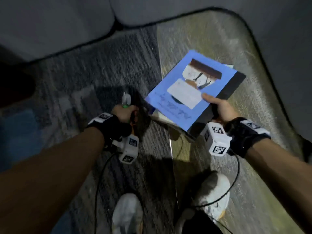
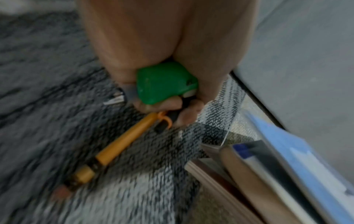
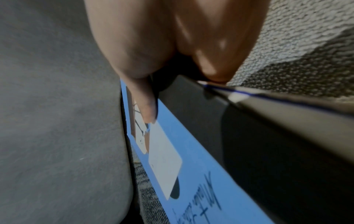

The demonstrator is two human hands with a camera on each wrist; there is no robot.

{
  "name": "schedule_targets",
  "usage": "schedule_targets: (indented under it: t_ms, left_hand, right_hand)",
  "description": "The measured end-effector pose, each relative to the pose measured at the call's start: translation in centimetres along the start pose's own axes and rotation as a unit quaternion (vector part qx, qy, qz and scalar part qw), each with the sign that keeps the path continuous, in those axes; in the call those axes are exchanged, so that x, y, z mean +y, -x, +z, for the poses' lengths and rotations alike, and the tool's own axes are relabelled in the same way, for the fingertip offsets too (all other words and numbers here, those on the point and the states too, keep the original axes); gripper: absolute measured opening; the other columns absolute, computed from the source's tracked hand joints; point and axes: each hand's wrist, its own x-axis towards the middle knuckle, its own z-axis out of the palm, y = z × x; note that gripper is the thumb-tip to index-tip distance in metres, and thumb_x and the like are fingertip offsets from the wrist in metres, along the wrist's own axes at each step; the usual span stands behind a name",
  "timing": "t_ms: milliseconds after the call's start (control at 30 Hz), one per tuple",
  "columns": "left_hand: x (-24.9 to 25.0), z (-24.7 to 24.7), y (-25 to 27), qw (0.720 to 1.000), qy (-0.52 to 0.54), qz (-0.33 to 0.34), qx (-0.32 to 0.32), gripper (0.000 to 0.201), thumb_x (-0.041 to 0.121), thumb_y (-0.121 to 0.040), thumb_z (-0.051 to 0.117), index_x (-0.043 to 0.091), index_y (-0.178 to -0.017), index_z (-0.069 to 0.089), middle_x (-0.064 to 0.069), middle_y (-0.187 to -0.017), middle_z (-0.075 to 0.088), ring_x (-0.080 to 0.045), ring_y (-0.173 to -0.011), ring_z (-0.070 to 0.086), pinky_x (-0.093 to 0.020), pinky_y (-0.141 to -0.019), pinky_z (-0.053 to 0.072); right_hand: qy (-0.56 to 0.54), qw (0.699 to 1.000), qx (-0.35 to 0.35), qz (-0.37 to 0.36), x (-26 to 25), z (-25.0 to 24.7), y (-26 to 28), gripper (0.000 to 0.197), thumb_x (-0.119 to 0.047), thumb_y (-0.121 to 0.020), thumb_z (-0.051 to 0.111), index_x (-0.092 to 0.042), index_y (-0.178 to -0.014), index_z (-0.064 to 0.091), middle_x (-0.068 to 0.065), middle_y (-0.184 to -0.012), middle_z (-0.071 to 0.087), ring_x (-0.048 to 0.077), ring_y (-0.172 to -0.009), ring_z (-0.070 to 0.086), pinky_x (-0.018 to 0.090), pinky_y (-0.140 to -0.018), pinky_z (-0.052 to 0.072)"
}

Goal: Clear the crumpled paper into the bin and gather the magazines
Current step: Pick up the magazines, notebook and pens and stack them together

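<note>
While held over grey woven carpet [image 1: 104, 68]: stacked magazines, blue-covered on top [image 1: 190, 92], pinched by right hand [image 1: 221, 110]; green-and-orange plastic pens [image 2: 164, 84], bunched, gripped in left hand [image 1: 123, 114].

The blue magazine [image 1: 190, 92] has a smooth, slightly glossy paper cover. Under it, the rug [image 1: 118, 68] is rough woven cloth. The green tool handle [image 2: 164, 81] and orange pen [image 2: 122, 142] look like smooth plastic.

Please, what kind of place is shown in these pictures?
Probably a living room at home: a grey sofa, a patterned rug on the floor, and magazines held over a low glass table.
</note>
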Motion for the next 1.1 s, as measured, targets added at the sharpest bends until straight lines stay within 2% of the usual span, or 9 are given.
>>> schedule_targets:
  t_ms: [100,200,267,367,567,700,833,1000,1100]
  left_hand:
    - [-0.6,-1.2,2.7,0.999,0.024,-0.02,0.008,0.05,0.015,-0.082,0.068,0.016,-0.034,0.056,-0.007,-0.041,0.051,-0.028,-0.048,0.047,-0.04,-0.06,0.042]
    - [1.1,-1.9,7.2,0.999,0.044,-0.01,0.03,0.051,0.014,-0.084,0.064,0.012,-0.035,0.051,-0.004,-0.032,0.045,-0.021,-0.033,0.043,-0.031,-0.045,0.04]
    - [2.2,-3.0,10.6,0.998,0.04,-0.006,0.04,0.044,0.014,-0.085,0.064,0.008,-0.044,0.05,-0.002,-0.031,0.045,-0.019,-0.03,0.042,-0.026,-0.042,0.037]
    - [3.8,-5.3,15.4,0.996,0.068,-0.019,0.048,0.037,0.019,-0.082,0.063,0.008,-0.047,0.056,-0.005,-0.037,0.049,-0.024,-0.039,0.045,-0.034,-0.051,0.039]
    - [9.1,-9.4,27.0,0.996,0.063,0.004,0.067,0.038,0.008,-0.091,0.057,0.005,-0.055,0.049,-0.001,-0.028,0.047,-0.013,-0.024,0.044,-0.016,-0.031,0.033]
    - [13.0,-13.2,33.9,0.996,0.063,0.001,0.056,0.035,0.015,-0.09,0.06,0.005,-0.058,0.051,-0.005,-0.04,0.054,-0.024,-0.042,0.049,-0.033,-0.052,0.041]
    - [18.3,-16.6,41.8,0.995,0.069,0.034,0.068,0.04,0.021,-0.088,0.058,0.006,-0.051,0.053,-0.014,-0.046,0.054,-0.027,-0.051,0.048,-0.038,-0.057,0.042]
    - [25.0,-19.8,54.9,0.981,0.137,0.098,0.097,0.047,0.01,-0.087,0.058,0.011,-0.04,0.056,-0.009,-0.037,0.048,-0.021,-0.037,0.042,-0.024,-0.044,0.036]
    - [27.7,-22.0,64.1,0.97,0.177,0.127,0.105,0.041,0.007,-0.09,0.054,0.008,-0.049,0.048,-0.008,-0.039,0.044,-0.019,-0.038,0.039,-0.02,-0.041,0.033]
  right_hand:
    - [-0.043,0.998,-0.006,0.034,-0.1,0.7,2.5,0.027,-0.025,-0.089,0.065,-0.016,-0.114,0.068,0.004,-0.104,0.074,0.024,-0.091,0.072,0.033,-0.076,0.06]
    - [-0.072,0.995,-0.018,0.066,-0.7,2.1,6.5,0.026,-0.022,-0.088,0.065,-0.016,-0.114,0.068,0.006,-0.109,0.073,0.027,-0.099,0.07,0.043,-0.095,0.052]
    - [-0.082,0.993,-0.029,0.079,-1.4,2.9,9.5,0.031,-0.021,-0.09,0.063,-0.014,-0.12,0.066,0.007,-0.112,0.072,0.029,-0.101,0.069,0.042,-0.091,0.053]
    - [-0.094,0.989,-0.051,0.099,-3.3,4.3,14.9,0.04,-0.024,-0.092,0.06,-0.014,-0.131,0.058,0.01,-0.122,0.067,0.032,-0.11,0.065,0.045,-0.093,0.05]
    - [-0.075,0.989,-0.072,0.105,-8.5,6.6,25.1,0.044,-0.029,-0.086,0.069,-0.013,-0.127,0.062,0.013,-0.123,0.066,0.036,-0.109,0.064,0.047,-0.09,0.05]
    - [-0.052,0.99,-0.106,0.077,-12.8,8.0,31.4,0.045,-0.028,-0.087,0.069,-0.013,-0.129,0.061,0.015,-0.127,0.063,0.037,-0.113,0.062,0.051,-0.098,0.047]
    - [-0.007,0.99,-0.133,0.038,-17.9,9.9,38.8,0.039,-0.029,-0.085,0.069,-0.014,-0.121,0.066,0.012,-0.115,0.07,0.04,-0.105,0.064,0.044,-0.085,0.049]
    - [-0.042,0.977,-0.206,0.043,-25.4,12.9,50.4,0.035,-0.021,-0.092,0.058,-0.01,-0.125,0.061,0.016,-0.12,0.067,0.038,-0.111,0.062,0.05,-0.092,0.052]
    - [-0.052,0.965,-0.254,0.03,-28.9,14.4,57.9,0.038,-0.017,-0.094,0.056,-0.009,-0.131,0.056,0.016,-0.125,0.064,0.035,-0.115,0.061,0.053,-0.099,0.047]
